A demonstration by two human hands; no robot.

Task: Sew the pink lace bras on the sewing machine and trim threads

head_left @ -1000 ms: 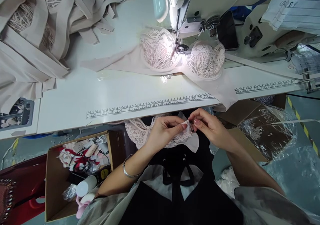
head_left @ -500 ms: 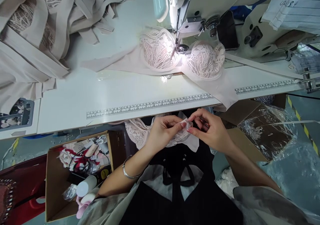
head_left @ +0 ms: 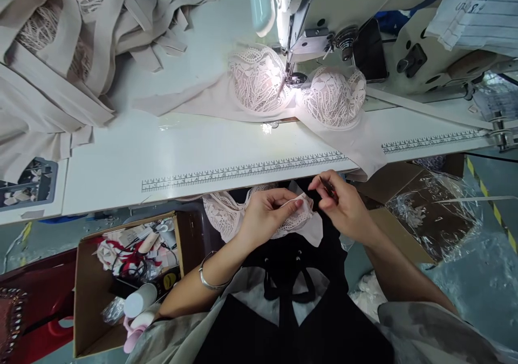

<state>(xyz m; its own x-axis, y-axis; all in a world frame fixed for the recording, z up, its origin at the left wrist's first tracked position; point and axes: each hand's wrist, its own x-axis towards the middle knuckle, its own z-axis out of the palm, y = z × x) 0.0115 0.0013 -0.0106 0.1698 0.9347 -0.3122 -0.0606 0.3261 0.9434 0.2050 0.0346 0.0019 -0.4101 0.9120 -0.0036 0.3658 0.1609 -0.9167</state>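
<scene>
My left hand (head_left: 269, 213) pinches the edge of a pale pink lace bra (head_left: 222, 215) between thumb and fingers, over my lap below the table edge. Just to the right, my right hand (head_left: 343, 204) is raised apart from the fabric. Its fingers are curled round small dark thread snips (head_left: 327, 187), mostly hidden in the palm. Up on the table, a second lace bra (head_left: 259, 83) lies spread out, with its middle under the needle area of the lit sewing machine (head_left: 311, 40).
Beige fabric pieces (head_left: 93, 56) are heaped at the table's left. A printed ruler (head_left: 243, 170) runs along the front edge. Below left stands a cardboard box (head_left: 91, 299) of scraps and cups; at right is another box (head_left: 400, 234) with clear plastic. A phone (head_left: 369, 51) lies behind the machine.
My right hand has drawn away from the bra edge, slightly up and right, and the snips now show in it. My left hand still pinches the fabric.
</scene>
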